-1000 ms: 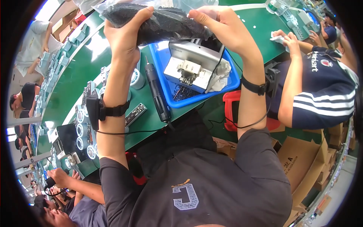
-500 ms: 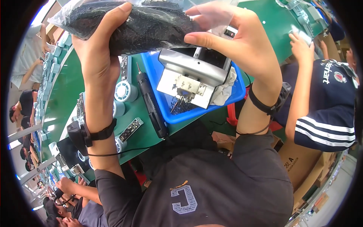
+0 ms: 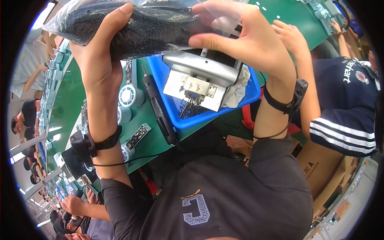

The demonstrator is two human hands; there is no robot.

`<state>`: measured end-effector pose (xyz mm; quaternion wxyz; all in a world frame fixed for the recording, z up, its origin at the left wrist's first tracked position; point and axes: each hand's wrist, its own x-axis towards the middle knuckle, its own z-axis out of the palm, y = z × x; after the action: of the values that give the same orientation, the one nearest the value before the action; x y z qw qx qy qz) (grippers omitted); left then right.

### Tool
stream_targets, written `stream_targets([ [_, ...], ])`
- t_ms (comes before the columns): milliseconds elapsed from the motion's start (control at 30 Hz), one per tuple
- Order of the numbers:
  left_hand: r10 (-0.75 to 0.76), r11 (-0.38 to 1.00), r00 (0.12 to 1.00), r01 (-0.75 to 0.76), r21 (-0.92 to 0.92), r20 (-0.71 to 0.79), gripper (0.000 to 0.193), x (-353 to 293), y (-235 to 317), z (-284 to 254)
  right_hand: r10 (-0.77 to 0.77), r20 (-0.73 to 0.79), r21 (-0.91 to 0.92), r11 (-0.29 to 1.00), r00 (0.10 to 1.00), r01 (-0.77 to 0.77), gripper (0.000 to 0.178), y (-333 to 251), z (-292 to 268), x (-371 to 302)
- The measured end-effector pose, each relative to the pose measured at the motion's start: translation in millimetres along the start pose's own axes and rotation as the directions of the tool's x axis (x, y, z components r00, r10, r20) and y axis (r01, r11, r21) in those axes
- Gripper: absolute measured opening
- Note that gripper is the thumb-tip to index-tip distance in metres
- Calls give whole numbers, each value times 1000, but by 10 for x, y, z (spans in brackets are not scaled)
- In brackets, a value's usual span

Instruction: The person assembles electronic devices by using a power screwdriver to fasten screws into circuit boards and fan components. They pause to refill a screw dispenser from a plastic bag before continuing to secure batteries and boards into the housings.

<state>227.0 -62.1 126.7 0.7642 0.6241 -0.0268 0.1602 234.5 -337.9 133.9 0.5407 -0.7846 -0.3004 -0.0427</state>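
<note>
A clear plastic bag (image 3: 158, 32) full of tiny black pieces, apparently screws, is held up at the top of the view, above the bench. My left hand (image 3: 96, 54) grips its left part, thumb lying across the front. At the other end, my right hand (image 3: 260, 44) has its thumb and fingers around the loose clear plastic; the fingertips are slightly blurred. Just below the bag, a silver screw-feeding machine (image 3: 200, 66) sits in a blue tray (image 3: 190, 125), its rear partly hidden by the bag and my right hand. Small dark screws lie in the tray's near corner.
A black electric screwdriver (image 3: 158, 106) lies left of the tray on the green bench (image 3: 150, 158). Light-blue round housings (image 3: 131, 96) and circuit boards (image 3: 138, 136) are near my left forearm. A co-worker's arm (image 3: 308, 84) is close on the right. Cardboard boxes (image 3: 324, 168) stand below.
The bag and both my hands have shifted slightly left. The co-worker's hand on the right has moved closer to my right hand, and the white item it held no longer shows.
</note>
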Motion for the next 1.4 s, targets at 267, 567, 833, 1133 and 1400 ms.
stream_targets([
  [267, 72, 997, 996, -74, 28, 46, 32, 8, 63, 119, 281, 219, -309, 928, 934, -207, 34, -358, -145, 183],
  [567, 187, 979, 980, -192, 65, 66, 36, -28, 103, 83, -9, 157, 63, 998, 988, -1, 26, -81, 9, 153],
  [833, 188, 979, 982, -189, 72, 27, 38, -14, 212, 46, 68, 216, 102, 990, 974, -92, 31, -133, 72, 258],
  [1133, 213, 974, 977, -212, 84, -2, 38, 24, 203, -96, -270, 280, 159, 960, 921, 232, 38, 93, 75, 398],
  [1400, 140, 990, 989, -139, 22, -49, 40, 11, 165, -86, -88, 284, 202, 979, 955, 30, 36, 66, 61, 390],
])
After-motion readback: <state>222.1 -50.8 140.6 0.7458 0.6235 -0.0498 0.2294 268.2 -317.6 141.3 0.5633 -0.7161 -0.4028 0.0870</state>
